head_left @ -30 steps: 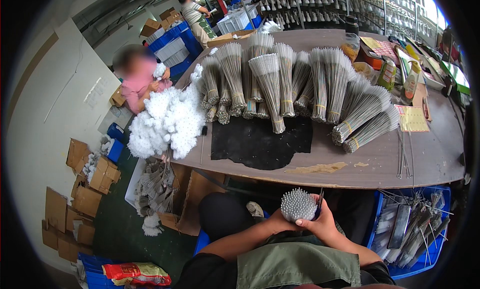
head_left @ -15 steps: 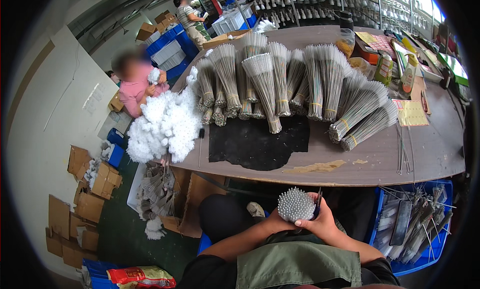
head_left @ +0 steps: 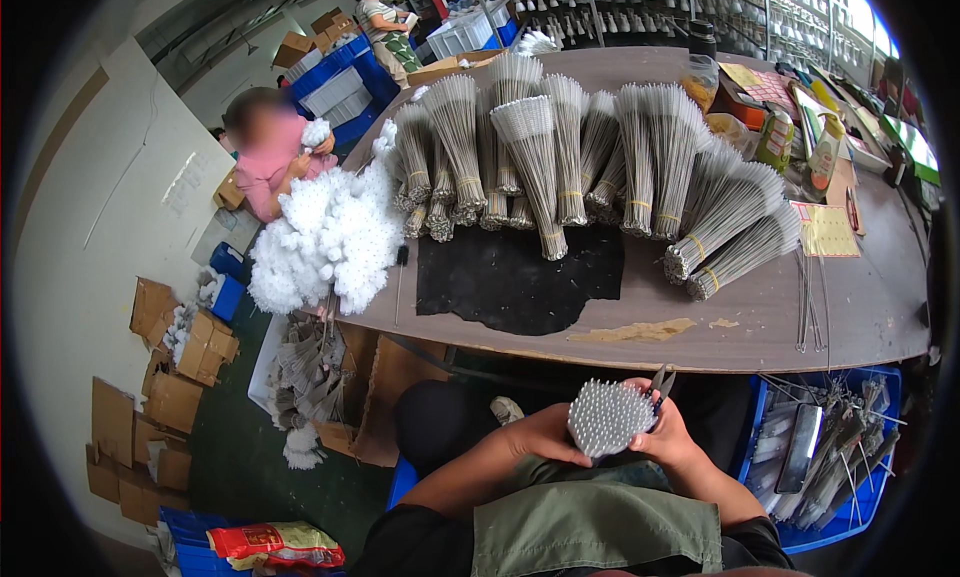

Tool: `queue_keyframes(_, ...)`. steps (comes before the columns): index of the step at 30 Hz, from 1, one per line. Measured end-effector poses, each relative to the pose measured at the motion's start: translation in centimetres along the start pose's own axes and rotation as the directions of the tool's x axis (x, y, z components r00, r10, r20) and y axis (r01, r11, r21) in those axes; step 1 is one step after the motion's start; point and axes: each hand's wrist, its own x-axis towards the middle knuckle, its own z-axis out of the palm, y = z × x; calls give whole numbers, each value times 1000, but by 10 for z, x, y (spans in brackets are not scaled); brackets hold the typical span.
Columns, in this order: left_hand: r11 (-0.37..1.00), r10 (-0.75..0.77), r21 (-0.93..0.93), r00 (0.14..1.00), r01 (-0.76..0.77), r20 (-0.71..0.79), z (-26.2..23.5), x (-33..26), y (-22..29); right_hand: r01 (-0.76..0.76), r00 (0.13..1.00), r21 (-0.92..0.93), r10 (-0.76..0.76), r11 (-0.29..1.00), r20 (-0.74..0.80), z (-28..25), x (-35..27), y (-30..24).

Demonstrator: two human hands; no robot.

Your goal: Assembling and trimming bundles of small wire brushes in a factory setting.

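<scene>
Both my hands hold one upright bundle of thin grey wire stems (head_left: 609, 418) over my lap, its cut ends facing up at me. My left hand (head_left: 540, 434) wraps the bundle's left side. My right hand (head_left: 668, 439) grips the right side and also holds a small pair of pliers (head_left: 660, 382) whose handles stick up beside the bundle. In front of me, several tied bundles of the same stems (head_left: 560, 157) lie fanned out on the brown table (head_left: 760, 317), beside a black mat (head_left: 510, 282).
A heap of white fluffy flower heads (head_left: 330, 232) sits at the table's left end, where a person in pink (head_left: 265, 157) works. A blue crate (head_left: 830, 457) of loose stems stands at my right. Cardboard boxes (head_left: 175, 377) litter the floor left. Another person (head_left: 385, 22) stands far back.
The view has shifted slightly. My hands and the bundle stay in about the same place over my lap.
</scene>
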Motion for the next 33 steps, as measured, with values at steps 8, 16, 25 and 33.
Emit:
queue_keyframes(8, 961, 204, -202, 977, -190, 53, 0, 20, -10, -119, 982, 76, 106, 990, 156, 14, 13, -11)
queue_keyframes(16, 982, -9, -190, 991, -18, -135, 10, -1, 0, -15, 1000, 66, 14, 998, 16, -1, 19, 11)
queue_keyframes(25, 965, -35, -257, 936, -60, -352, 18, 4, -18, -32, 975, 4, 32, 999, -221, 2, 12, 15)
queue_keyframes(33, 999, -24, 15, 870, 36, -492, 25, 9, -25, 157, 972, -234, -192, 960, -137, 0, 16, 30)
